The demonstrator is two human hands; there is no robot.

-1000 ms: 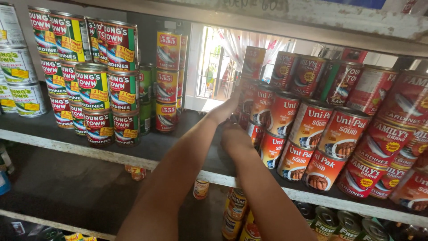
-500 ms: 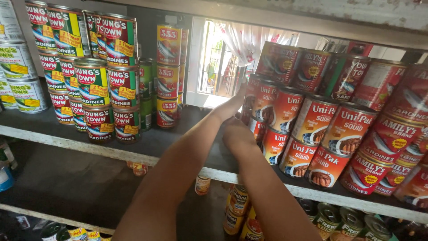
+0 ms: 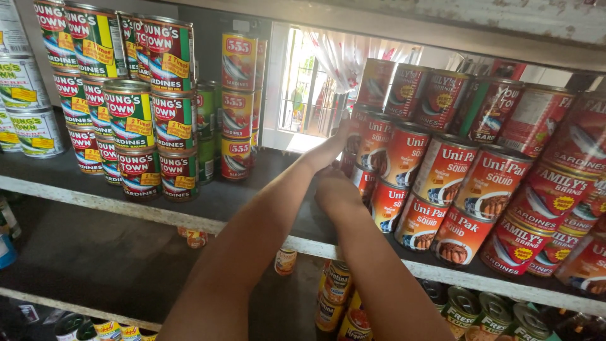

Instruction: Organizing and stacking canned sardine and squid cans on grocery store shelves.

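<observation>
Both hands are up at the left end of the red can stack [image 3: 404, 170] on the shelf [image 3: 252, 202] — left hand [image 3: 331, 145] higher, right hand [image 3: 338, 189] lower. Cans stand upright, just right of the fingers; fingers mostly hidden, so can't tell the grip.

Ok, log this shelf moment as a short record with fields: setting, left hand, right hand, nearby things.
setting: wooden shelf stacked with tin cans, window behind
left hand: left hand reaches to the upper red cans at the stack's left end; grip hidden
right hand: right hand lies against the lower red cans; fingers hidden
nearby things: green and red cans stacked at left; tall red can column in the middle; more cans on the shelf below
</observation>
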